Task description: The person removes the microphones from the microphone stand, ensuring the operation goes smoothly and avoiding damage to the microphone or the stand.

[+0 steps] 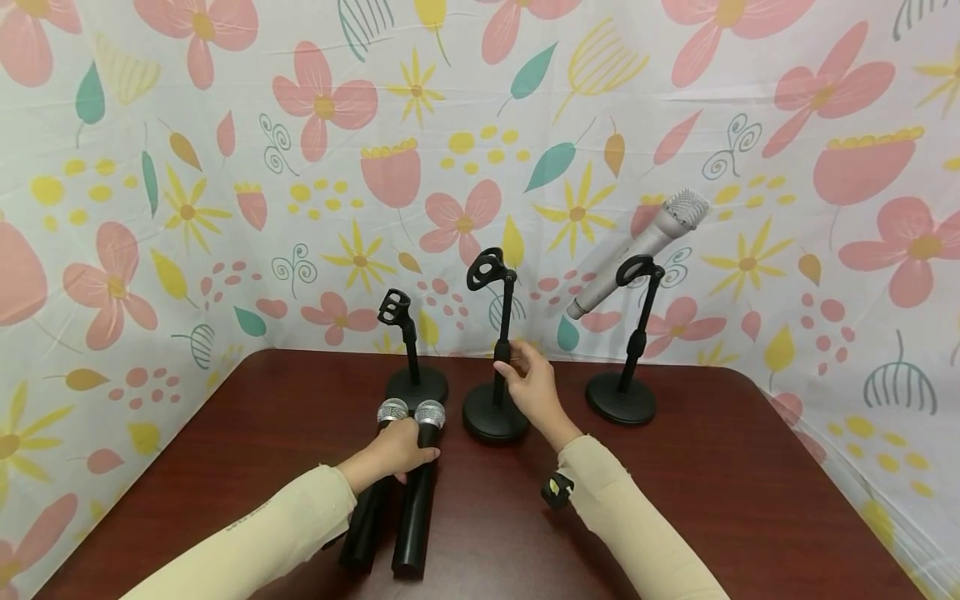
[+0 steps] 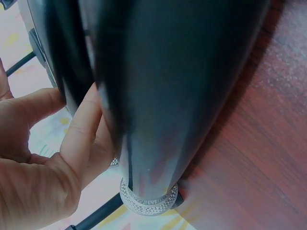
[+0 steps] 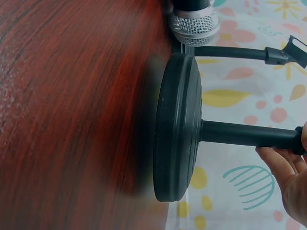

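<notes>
In the head view my left hand (image 1: pixel 393 450) lies over two black microphones with silver mesh heads. It pinches the right-hand microphone (image 1: pixel 414 525) between thumb and fingers. The left-hand microphone (image 1: pixel 365 527) lies alongside, partly covered by the hand, and looms close in the left wrist view. My right hand (image 1: pixel 534 387) grips the pole of the middle microphone stand (image 1: pixel 495 421), a black stand with a round base and a clip on top. Its clip holds nothing. Whether that base touches the table cannot be told.
A shorter black stand (image 1: pixel 417 388) with a bare clip is at the left, just behind the microphone heads. On the right, another stand (image 1: pixel 621 400) bears a tilted silver microphone (image 1: pixel 633 254). A floral cloth (image 1: pixel 465 108) hangs behind the brown table (image 1: pixel 675 517).
</notes>
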Demonstrator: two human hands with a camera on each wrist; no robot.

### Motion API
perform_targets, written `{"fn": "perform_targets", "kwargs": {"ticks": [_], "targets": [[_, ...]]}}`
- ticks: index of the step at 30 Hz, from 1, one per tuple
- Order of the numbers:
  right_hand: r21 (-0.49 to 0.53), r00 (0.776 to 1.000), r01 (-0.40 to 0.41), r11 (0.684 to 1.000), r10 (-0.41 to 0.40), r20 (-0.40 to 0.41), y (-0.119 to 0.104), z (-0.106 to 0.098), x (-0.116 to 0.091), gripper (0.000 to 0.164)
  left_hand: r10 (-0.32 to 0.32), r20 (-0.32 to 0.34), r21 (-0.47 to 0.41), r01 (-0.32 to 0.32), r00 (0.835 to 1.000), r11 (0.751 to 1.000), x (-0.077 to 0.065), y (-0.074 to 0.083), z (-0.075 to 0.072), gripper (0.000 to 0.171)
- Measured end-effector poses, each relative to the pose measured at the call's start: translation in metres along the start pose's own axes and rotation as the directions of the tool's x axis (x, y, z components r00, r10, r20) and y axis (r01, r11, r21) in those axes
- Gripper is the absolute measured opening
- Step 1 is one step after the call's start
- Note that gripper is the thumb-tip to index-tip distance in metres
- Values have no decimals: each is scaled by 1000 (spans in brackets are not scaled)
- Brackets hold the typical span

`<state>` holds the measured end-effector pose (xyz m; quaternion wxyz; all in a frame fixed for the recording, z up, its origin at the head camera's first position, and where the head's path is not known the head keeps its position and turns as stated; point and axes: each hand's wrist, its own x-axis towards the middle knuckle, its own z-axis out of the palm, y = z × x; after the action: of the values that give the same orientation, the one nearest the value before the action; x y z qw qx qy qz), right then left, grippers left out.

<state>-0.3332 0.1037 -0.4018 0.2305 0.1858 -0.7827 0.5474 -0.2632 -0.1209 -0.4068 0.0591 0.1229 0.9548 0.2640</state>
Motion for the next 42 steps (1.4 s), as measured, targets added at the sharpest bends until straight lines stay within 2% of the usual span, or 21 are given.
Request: {"fn": "perform_targets", "kwargs": {"ticks": [9,18,25,29,33,36,42], "targets": [[-6,1000,-1,1000,1,-6,1,2,-1,28,-3,-13,51,3,1000,999,1,1,0,30],[6,1000,-4,1000,4,11,3,3,-2,31,-30,-11,47,30,999,998,4,1,0,28],[24,1000,3,1000,-4,13,5,2,-3,30,-19,-5,91,20,1000,996,6,3,-1,29],[6,1000,-2,1000,2,8,4,2,-3,30,-23,1,88,23,1000,996,6,3,-1,29],[8,1000,6,1000,-6,4,3,3,-3,29,0,-8,93,1,1000,996,4,3,-2,30],[7,1000,6,1000,-6,3,3,4,-3,29,7,-15,91,-5,1000,996,3,3,-2,35],[2,1000,-6,1000,6,7,3,6,-1,28,-34,-30,82,36,999,996,2,7,0,55]]}}
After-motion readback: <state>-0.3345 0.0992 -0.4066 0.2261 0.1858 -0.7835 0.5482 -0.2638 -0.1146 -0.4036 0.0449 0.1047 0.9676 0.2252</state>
